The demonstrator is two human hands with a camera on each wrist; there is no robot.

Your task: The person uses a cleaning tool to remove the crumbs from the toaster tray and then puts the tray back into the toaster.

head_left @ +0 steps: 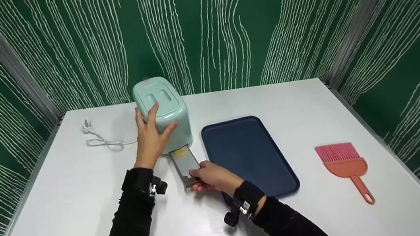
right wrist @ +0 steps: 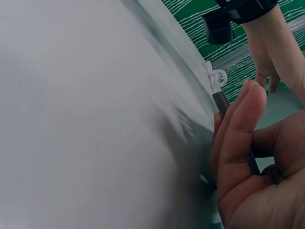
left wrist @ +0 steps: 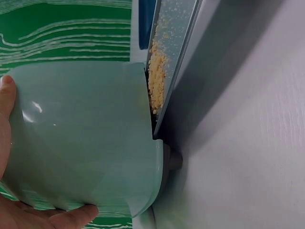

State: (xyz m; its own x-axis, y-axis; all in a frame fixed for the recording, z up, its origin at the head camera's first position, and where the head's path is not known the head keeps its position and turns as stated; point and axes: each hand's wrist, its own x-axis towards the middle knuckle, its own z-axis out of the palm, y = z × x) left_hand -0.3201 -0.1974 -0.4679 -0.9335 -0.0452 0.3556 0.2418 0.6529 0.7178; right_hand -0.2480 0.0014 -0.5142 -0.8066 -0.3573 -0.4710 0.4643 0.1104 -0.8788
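A mint-green toaster (head_left: pixel 179 131) stands at the back left of the table, its lidded top facing up. My left hand (head_left: pixel 149 139) holds it with spread fingers, thumb on the near face and fingers over the top and left side. From its base a grey crumb tray (head_left: pixel 188 164) sticks out toward me, partly drawn out. Yellow crumbs (left wrist: pixel 156 83) lie heaped on the tray where it meets the toaster, with finer bits scattered farther along. My right hand (head_left: pixel 216 176) pinches the tray's dark outer end between thumb and fingers.
A dark blue serving tray (head_left: pixel 237 146) lies right of the toaster, partly beneath my right wrist. Farther right rests an orange hand brush (head_left: pixel 346 167) with pink bristles. The toaster's white cord and plug (head_left: pixel 102 141) lie to the left. Green patterned walls (head_left: pixel 219 32) border the table.
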